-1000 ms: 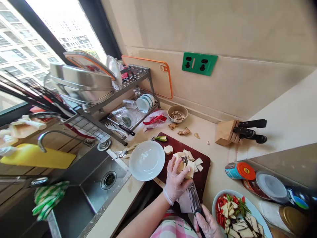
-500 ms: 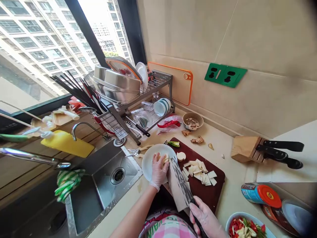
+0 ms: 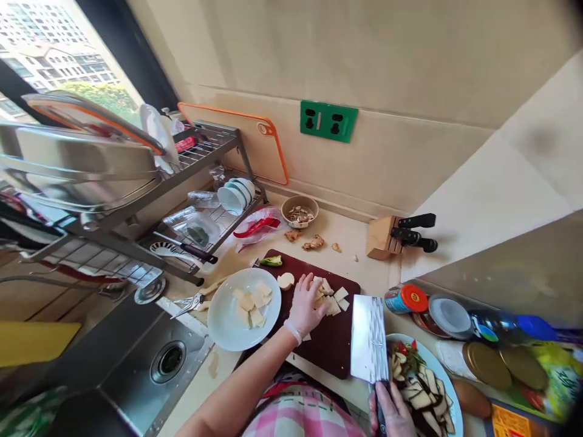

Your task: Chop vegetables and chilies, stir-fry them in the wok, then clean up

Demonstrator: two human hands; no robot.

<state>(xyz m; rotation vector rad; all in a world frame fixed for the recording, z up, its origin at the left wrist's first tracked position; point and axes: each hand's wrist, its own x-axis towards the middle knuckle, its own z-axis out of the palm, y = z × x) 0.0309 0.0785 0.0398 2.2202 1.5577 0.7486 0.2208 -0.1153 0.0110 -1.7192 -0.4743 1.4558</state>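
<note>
My left hand (image 3: 308, 306), in a clear plastic glove, reaches over the dark red cutting board (image 3: 328, 349). Its spread, bent fingers touch a pile of thin white slices (image 3: 334, 303) and hide part of it. My right hand (image 3: 392, 408), gloved too, is wrapped round the black handle of a cleaver (image 3: 367, 340). The broad blade points up and away, above the board's right edge. Left of the board a white plate (image 3: 223, 334) holds several white slices. A round white piece (image 3: 286, 281) and a green pepper piece (image 3: 271, 261) lie at the board's far left.
A plate of cut vegetables (image 3: 456, 403) sits at the right, beside jars (image 3: 487, 364). The knife block (image 3: 381, 238) stands by the wall. Ginger (image 3: 313, 243) and a small bowl (image 3: 299, 211) are behind the board. At left are the sink (image 3: 136, 370), kitchen scissors (image 3: 194, 303) and dish rack (image 3: 182, 176).
My left hand has left the plate, where slices now lie, and moved right onto the pile on the board. The cleaver has moved right, off the board's middle. My view has turned right.
</note>
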